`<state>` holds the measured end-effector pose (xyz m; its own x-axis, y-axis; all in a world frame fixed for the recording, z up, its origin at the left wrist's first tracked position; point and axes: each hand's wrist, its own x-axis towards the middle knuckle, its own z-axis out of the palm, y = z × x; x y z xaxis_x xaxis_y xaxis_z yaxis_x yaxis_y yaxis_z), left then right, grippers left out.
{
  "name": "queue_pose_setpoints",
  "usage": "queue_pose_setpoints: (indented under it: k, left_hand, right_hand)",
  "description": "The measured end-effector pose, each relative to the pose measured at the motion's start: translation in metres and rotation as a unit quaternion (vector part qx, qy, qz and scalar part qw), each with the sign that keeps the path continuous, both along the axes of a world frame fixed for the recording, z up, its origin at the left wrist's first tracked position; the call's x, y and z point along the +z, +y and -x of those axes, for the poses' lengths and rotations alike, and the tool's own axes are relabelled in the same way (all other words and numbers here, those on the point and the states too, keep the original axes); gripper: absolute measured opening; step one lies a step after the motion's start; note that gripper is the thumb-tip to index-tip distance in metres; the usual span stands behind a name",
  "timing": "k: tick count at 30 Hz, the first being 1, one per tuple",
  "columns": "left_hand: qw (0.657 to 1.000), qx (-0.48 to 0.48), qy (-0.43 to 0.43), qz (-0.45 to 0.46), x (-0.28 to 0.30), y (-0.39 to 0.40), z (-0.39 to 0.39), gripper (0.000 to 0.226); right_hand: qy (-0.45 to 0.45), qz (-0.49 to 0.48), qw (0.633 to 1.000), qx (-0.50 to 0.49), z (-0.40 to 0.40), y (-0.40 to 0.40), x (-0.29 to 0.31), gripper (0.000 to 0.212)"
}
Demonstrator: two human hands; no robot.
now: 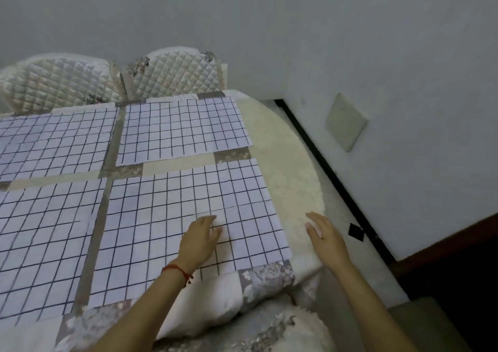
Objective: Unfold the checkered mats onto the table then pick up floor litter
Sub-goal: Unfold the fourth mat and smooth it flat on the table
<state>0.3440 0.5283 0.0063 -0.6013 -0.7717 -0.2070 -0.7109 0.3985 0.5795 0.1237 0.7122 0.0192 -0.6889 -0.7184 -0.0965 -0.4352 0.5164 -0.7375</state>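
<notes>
1. My left hand (200,239) lies on the near right mat (188,225), fingers fairly straight and holding nothing; it only presses on the cloth near that mat's near right corner. A red string (179,270) is tied round that wrist.

2. My right hand (324,239) hangs just past the mat's right edge, over the cream tablecloth (280,168). Its fingers are spread and relaxed, with nothing in them. I cannot tell whether it touches the tablecloth or floats just above it.

3. Four checkered mats show on the table, all opened out flat: the near right one under my palm, the near left mat (43,246), the far left mat (54,141) and the far right mat (183,129). Strips of tablecloth show between them, so none overlaps another.

4. I judge the unfolding to be about finished, and the step in hand is the last smoothing of the near right mat. To do it well I would keep the palm flat and stroke outward toward the right edge and the near corner, lightly, so the cloth does not slide or bunch against its neighbour. The right hand can pin the edge while the left sweeps.

5. A small dark square (356,231) lies on the floor to the right, near the black strip (323,160) at the foot of the wall (377,41). It may be the litter; I cannot say what it is made of.

6. Two quilted chairs (107,76) stand at the far side of the table.
</notes>
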Motion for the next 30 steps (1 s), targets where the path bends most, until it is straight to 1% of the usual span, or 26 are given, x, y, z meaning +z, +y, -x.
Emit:
queue_pose_setpoints:
  k: [6,9,13,16,21,25,30]
  left_hand:
    - [0.995,-0.095,0.029,-0.011,0.050,0.115,0.092,0.038]
    - [0.988,-0.146,0.037,-0.019,0.067,0.180,0.141,0.033]
    - [0.981,-0.174,0.051,-0.073,0.071,0.253,0.185,0.032]
    - [0.979,-0.165,0.038,-0.116,0.049,0.293,0.196,0.030]
    - [0.971,-0.138,-0.029,-0.193,-0.004,0.325,0.199,0.030]
    - [0.966,-0.114,-0.059,-0.224,-0.041,0.330,0.209,0.025]
    - [0.957,-0.067,-0.069,-0.274,-0.079,0.318,0.236,0.027]
  right_hand:
    - [-0.068,0.041,0.992,-0.100,0.049,0.154,0.028,0.039]
    - [-0.076,0.052,0.984,-0.150,0.076,0.229,0.031,0.038]
    - [-0.087,0.036,0.978,-0.187,0.094,0.315,0.022,0.036]
    - [-0.126,0.026,0.969,-0.211,0.093,0.368,0.000,0.032]
    - [-0.174,-0.014,0.947,-0.271,0.092,0.422,-0.042,0.031]
    - [-0.217,-0.040,0.929,-0.298,0.109,0.435,-0.072,0.031]
    - [-0.256,-0.087,0.912,-0.308,0.158,0.427,-0.098,0.032]
